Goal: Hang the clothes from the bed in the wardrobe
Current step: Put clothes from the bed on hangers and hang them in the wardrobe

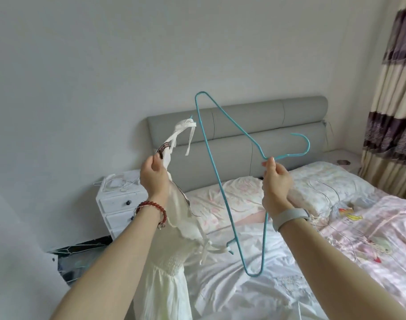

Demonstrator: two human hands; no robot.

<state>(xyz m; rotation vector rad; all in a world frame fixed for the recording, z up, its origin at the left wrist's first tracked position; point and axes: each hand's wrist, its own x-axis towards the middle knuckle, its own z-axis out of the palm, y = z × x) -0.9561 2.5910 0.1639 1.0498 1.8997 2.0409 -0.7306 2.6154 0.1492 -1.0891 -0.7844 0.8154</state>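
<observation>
A white strappy dress [172, 262] hung above the near edge of the bed [289, 262], its upper strap pinched in the curled fingers of the left hand [154, 175]. The right hand [276, 181] gripped the neck of a teal wire hanger [211, 158], held tilted with its hook pointing right. Behind stood a grey headboard [243, 125], a white bedside drawer unit [120, 204] and striped curtains [391, 100].

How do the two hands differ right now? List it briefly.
The left hand pinches the white dress by its strap; the right hand grips the blue hanger below its hook. The left wrist wears a red bead bracelet, the right a grey band. Both are raised above the bed.
</observation>
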